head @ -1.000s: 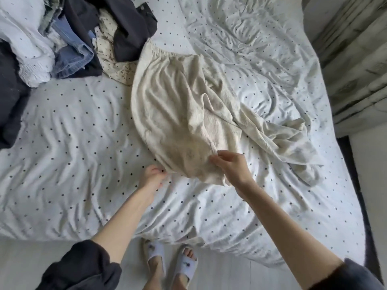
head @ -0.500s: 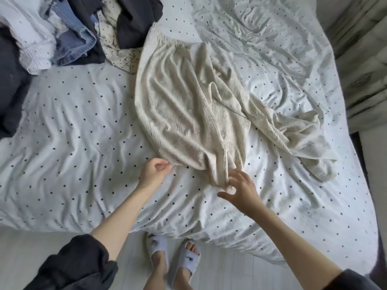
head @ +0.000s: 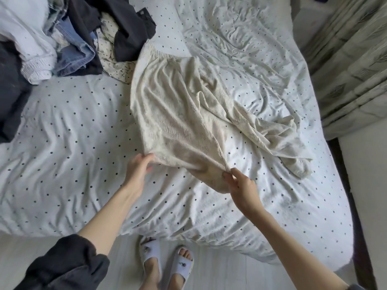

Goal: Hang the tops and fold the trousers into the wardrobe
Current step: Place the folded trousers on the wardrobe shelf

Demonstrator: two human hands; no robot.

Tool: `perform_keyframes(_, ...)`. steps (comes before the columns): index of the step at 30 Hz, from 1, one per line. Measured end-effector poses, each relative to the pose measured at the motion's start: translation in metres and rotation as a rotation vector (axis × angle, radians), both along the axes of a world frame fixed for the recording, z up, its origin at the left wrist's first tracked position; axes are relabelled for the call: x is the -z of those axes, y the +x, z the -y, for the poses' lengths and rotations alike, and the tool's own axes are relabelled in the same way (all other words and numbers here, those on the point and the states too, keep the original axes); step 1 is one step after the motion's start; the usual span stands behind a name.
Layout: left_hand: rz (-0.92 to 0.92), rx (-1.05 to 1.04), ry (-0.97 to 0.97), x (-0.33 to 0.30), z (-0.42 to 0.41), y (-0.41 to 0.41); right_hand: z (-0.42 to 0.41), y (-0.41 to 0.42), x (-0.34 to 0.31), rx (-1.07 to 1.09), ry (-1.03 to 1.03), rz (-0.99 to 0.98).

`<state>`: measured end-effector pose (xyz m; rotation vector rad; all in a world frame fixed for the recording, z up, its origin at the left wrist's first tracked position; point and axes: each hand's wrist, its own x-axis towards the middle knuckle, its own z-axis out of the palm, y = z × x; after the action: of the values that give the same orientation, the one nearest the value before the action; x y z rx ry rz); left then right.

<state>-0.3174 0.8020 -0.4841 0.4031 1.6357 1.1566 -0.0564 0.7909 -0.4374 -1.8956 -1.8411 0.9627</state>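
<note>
Cream trousers (head: 180, 114) lie spread on the dotted bed (head: 62, 164), waistband toward the far side by the clothes pile. One leg runs toward me and the other trails off to the right, crumpled. My left hand (head: 137, 170) pinches the left corner of the near leg's hem. My right hand (head: 240, 185) pinches the right corner of the same hem, and the edge is lifted slightly off the sheet between them.
A pile of clothes (head: 69, 38) with dark garments, blue jeans and white items fills the bed's far left. Grey-green curtains (head: 351, 70) hang at the right. The bed's edge runs along the front, with my slippered feet (head: 165, 262) on the pale floor.
My right hand let go of the fabric higher up and took the hem's right corner. My left hand shifted up to the hem's left corner, and the near leg now stretches wider.
</note>
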Motion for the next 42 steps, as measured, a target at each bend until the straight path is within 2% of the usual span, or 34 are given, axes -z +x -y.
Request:
perform_keyframes(3, 0.021, -0.010, 0.103, -0.029, 0.009, -0.014, 0.000, -0.001, -0.029, 0.025, -0.108, -0.108)
perform_keyframes(5, -0.044, 0.140, 0.080, -0.046, 0.015, -0.023, 0.000, -0.002, -0.046, 0.044, -0.182, -0.190)
perform_keyframes(8, -0.037, 0.395, -0.024, -0.065, 0.036, -0.032, 0.006, -0.001, -0.065, 0.039, -0.316, -0.307)
perform_keyframes(10, -0.009, 0.499, -0.054, -0.072, 0.054, -0.035, 0.012, 0.000, -0.070, 0.029, -0.385, -0.388)
perform_keyframes(12, -0.060, 0.559, -0.073, -0.072, 0.074, -0.038, 0.021, -0.002, -0.074, 0.000, -0.441, -0.415)
perform_keyframes(16, -0.137, 0.537, -0.043, -0.074, 0.110, -0.041, 0.045, -0.012, -0.075, -0.094, -0.467, -0.339)
perform_keyframes(22, -0.010, 0.611, -0.116, -0.080, 0.146, -0.039, 0.079, -0.029, -0.079, -0.055, -0.410, -0.301)
perform_keyframes(26, -0.013, 0.530, -0.105, -0.076, 0.167, -0.035, 0.105, -0.034, -0.074, -0.013, -0.422, -0.336)
perform_keyframes(33, -0.155, 0.557, -0.209, -0.061, 0.218, -0.032, 0.163, -0.036, -0.049, -0.002, -0.461, -0.157)
perform_keyframes(38, -0.091, 0.738, -0.400, -0.048, 0.242, -0.026, 0.190, -0.025, -0.031, 0.014, -0.499, -0.106)
perform_keyframes(42, -0.150, 0.806, -0.402, -0.047, 0.231, -0.021, 0.190, -0.006, -0.030, 0.071, -0.521, -0.109)
